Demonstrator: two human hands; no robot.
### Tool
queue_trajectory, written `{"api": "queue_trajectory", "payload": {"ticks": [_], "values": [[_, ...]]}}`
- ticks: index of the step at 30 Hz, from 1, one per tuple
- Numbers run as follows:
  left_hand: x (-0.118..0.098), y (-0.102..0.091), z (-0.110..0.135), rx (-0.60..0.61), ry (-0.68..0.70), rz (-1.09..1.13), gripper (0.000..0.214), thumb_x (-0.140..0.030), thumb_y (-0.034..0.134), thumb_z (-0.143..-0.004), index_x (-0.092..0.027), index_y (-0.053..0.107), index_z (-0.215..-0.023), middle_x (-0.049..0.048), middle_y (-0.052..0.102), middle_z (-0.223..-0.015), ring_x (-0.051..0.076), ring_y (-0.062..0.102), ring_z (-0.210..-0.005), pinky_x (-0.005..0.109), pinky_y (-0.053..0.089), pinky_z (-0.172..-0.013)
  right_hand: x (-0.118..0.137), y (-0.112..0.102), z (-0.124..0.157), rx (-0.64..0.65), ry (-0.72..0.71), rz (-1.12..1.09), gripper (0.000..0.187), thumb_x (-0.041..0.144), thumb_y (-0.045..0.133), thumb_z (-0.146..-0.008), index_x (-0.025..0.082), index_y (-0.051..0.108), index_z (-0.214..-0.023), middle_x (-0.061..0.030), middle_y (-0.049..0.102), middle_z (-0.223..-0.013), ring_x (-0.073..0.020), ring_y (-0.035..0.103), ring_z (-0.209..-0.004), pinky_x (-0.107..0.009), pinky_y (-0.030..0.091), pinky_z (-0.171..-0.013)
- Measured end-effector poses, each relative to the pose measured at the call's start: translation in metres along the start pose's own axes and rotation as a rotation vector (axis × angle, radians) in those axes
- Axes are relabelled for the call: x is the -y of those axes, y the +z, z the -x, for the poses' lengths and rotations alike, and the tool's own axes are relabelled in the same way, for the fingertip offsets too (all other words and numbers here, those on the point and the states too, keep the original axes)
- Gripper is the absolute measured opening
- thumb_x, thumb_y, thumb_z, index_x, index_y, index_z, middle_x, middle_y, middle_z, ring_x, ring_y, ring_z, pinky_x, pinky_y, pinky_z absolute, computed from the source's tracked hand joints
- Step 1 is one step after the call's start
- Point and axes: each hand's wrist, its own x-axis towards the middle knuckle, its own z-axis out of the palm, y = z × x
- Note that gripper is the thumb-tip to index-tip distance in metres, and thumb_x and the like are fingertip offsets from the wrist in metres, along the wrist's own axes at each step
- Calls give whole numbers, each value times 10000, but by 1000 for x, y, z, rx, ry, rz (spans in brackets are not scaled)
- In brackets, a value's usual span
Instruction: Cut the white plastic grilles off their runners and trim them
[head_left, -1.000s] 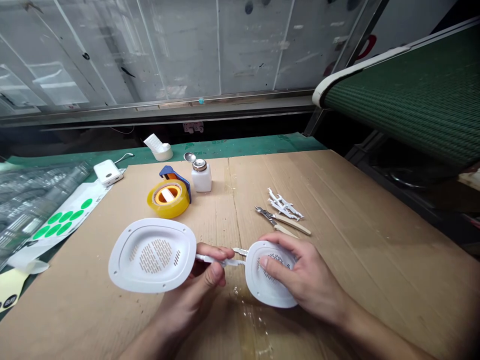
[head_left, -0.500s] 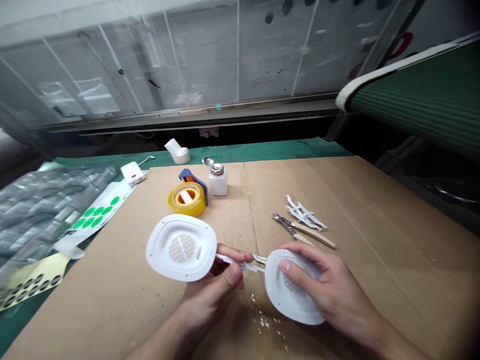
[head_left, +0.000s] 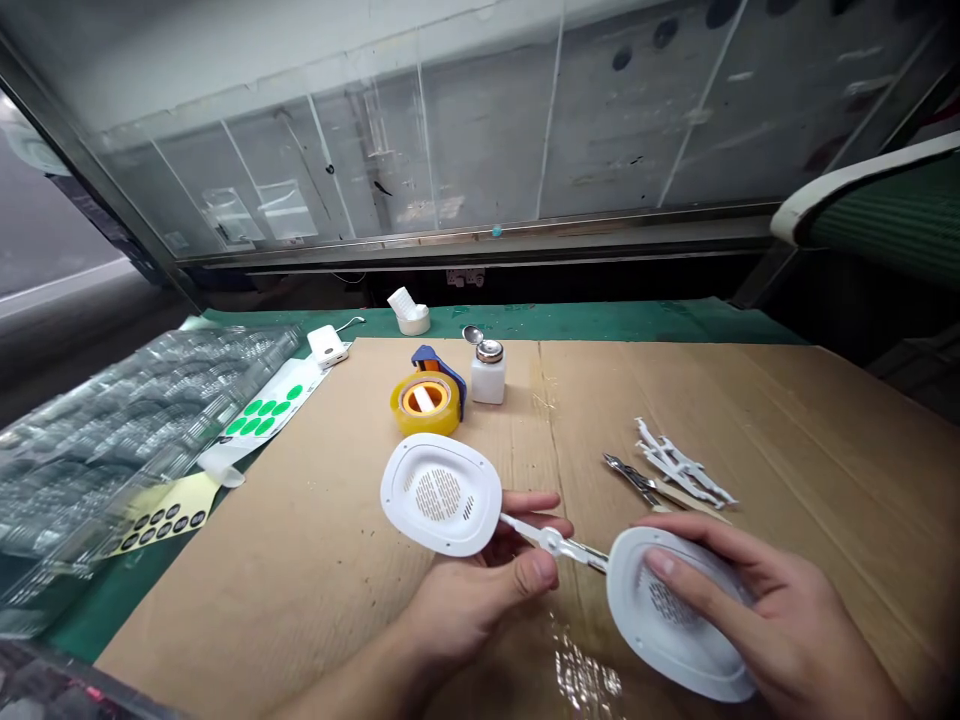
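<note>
Gripping a white perforated oval plastic cover [head_left: 667,615] from above, the right hand [head_left: 780,620] curls its fingers over the slotted face, and the cover sits low on the cardboard-covered bench's near right. The left hand [head_left: 472,610] stays well apart from it and pinches a narrow white plastic strip [head_left: 559,544] between thumb and fingers. A second oval cover [head_left: 440,495], face up with a round patch of holes, lies over those fingers at its edge. The strip bridges the gap between the two covers, its ends at their rims.

Beyond the hands, side-cutter pliers with wooden handles [head_left: 637,482] lie just beside a loose pile of white plastic pieces [head_left: 679,460]. Further back stand a yellow tape roll [head_left: 424,407] and a pump bottle with a metal top [head_left: 487,375]. On the left, stacked clear plastic trays [head_left: 135,440] lie against a sheet of green dot stickers [head_left: 262,415]. A green conveyor belt [head_left: 877,205] shows at the far right.
</note>
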Motion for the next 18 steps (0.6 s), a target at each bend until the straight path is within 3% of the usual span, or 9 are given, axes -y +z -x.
{"api": "queue_trajectory", "payload": {"ticks": [4,5,6,7,9,10,12,14,18], "values": [[-6,-3,6,151,-273,-182,632,-339,906,-613,-232,697,-1199,128,732,-1084,170,653,-796,282,498,-702,0,-12,-5,-69,73,-146,398,525,836,-656,231,756,-913,-71,747,-838,-213,670,-685,-233,555,-541],[-10,-4,9,213,-267,-308,591,-313,894,-628,-233,709,-1183,124,740,-1044,175,652,-758,288,492,-674,2,-16,-7,-124,87,-204,403,516,849,-644,234,753,-914,-66,746,-840,-201,658,-681,-226,544,-540],[-15,-5,12,246,-160,-472,517,-276,866,-668,-247,724,-1164,114,747,-1008,186,652,-754,303,492,-676,4,-20,-9,-175,94,-254,399,507,859,-637,234,751,-908,-61,744,-844,-190,650,-681,-219,537,-543],[-20,-6,15,229,58,-665,450,-229,830,-712,-278,735,-1150,96,751,-986,202,654,-794,328,498,-727,7,-23,-11,-211,95,-290,391,500,864,-636,233,750,-898,-58,741,-842,-182,642,-682,-213,531,-546],[-32,-12,17,63,617,-1004,526,-152,812,-716,-361,712,-1189,62,746,-1049,250,633,-983,394,468,-921,13,-29,-13,-212,81,-301,362,496,855,-656,226,749,-872,-51,729,-813,-167,628,-669,-203,510,-533],[-38,-17,16,-38,824,-1122,645,-145,838,-677,-390,671,-1249,57,716,-1165,285,589,-1112,431,415,-1017,15,-31,-14,-178,69,-277,347,492,846,-672,219,748,-862,-51,725,-803,-164,623,-661,-203,500,-524],[-46,-27,11,-167,1003,-1304,858,-172,886,-585,-404,583,-1353,55,562,-1424,373,425,-1329,501,287,-1124,17,-34,-13,-56,57,-181,340,494,818,-710,201,747,-868,-57,718,-787,-166,613,-635,-218,483,-503],[-48,-37,3,-112,926,-1483,891,-206,861,-574,-376,553,-1392,66,473,-1506,434,345,-1384,522,262,-1113,16,-34,-10,70,51,-80,351,504,781,-754,184,742,-893,-69,721,-807,-186,631,-662,-246,500,-540],[-45,-45,-3,48,610,-1615,757,-180,724,-592,-327,593,-1323,77,632,-1292,350,622,-1053,377,444,-805,15,-34,-8,217,83,-46,423,564,709,-812,177,720,-983,-81,720,-871,-206,658,-734,-271,517,-613]]}}
